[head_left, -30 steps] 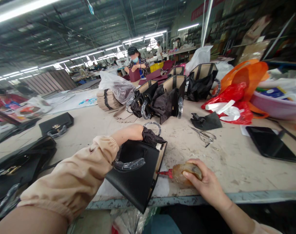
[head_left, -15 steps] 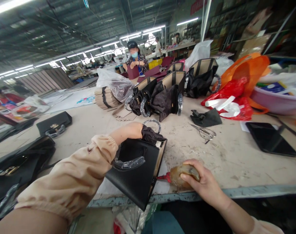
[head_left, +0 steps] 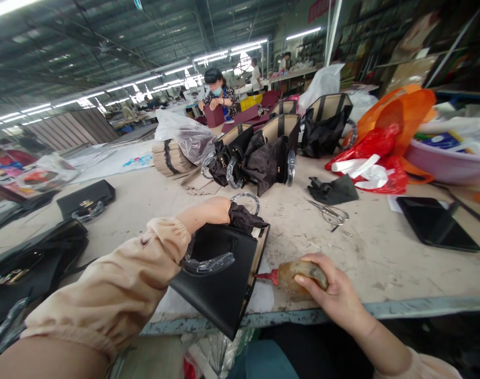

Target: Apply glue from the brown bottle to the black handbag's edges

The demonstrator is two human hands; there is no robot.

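Observation:
A black handbag (head_left: 212, 284) lies tilted at the table's front edge, with a plastic-wrapped handle (head_left: 208, 265) across its upper side. At its far end my left hand (head_left: 216, 209) grips the bag by the bunched dark lining (head_left: 246, 218); the fingertips are hidden there. My right hand (head_left: 335, 281) is closed around a squeeze bottle (head_left: 293, 278), amber and stained, held on its side. The bottle's red nozzle (head_left: 268, 276) points left, its tip at the bag's open tan-lined edge (head_left: 256, 263).
Several unfinished bags (head_left: 263, 158) stand at the back, beside a stack of tan panels (head_left: 171, 158). On the right are scissors (head_left: 329, 212), a black cloth scrap (head_left: 332, 188), a dark tablet (head_left: 437, 222) and a pink basin (head_left: 457, 163). More black bags (head_left: 86, 199) lie left. A co-worker (head_left: 218, 100) handles maroon pieces.
My right hand has shifted the bottle slightly away from me, so its nozzle tip is farther up along the bag's edge. My left hand and the bag stay nearly still.

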